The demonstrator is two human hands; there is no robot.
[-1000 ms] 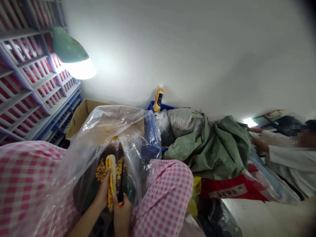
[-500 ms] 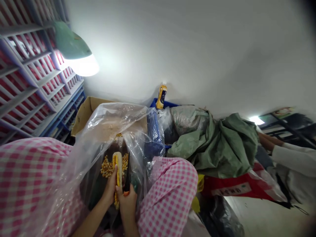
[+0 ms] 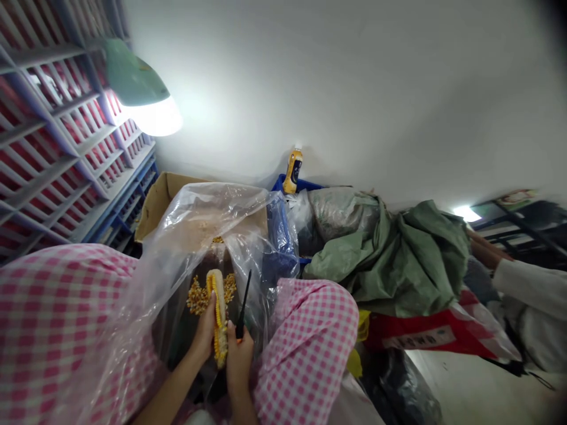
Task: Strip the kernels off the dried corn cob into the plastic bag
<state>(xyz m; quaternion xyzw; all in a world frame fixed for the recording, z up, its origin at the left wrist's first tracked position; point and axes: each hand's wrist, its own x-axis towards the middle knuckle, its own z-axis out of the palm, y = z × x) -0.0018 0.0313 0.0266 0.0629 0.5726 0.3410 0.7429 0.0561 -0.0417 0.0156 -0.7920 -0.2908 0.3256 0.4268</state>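
My left hand (image 3: 204, 332) is wrapped round a corn cob (image 3: 218, 307) that is partly stripped of its yellow kernels and stands nearly upright between my knees. Beside it, my right hand (image 3: 239, 360) grips a thin black tool (image 3: 243, 306) whose tip points up, just right of the cob. Both hands are over a clear plastic bag (image 3: 195, 248) with loose kernels (image 3: 197, 298) lying inside it. My knees in pink checked cloth (image 3: 305, 336) flank the bag.
A cardboard box (image 3: 162, 198) sits behind the bag. A blue crate (image 3: 283, 184) with a yellow bottle (image 3: 293, 171) stands by the wall. Green sacks (image 3: 398, 254) and a red bag (image 3: 425, 339) lie to the right. Another person's white sleeve (image 3: 527, 286) reaches in at far right. Racks (image 3: 57, 147) stand left.
The black tool has swung out a little to the right of the cob, its tip now clear of it. The view has drifted left, and the other person has slid further off frame.
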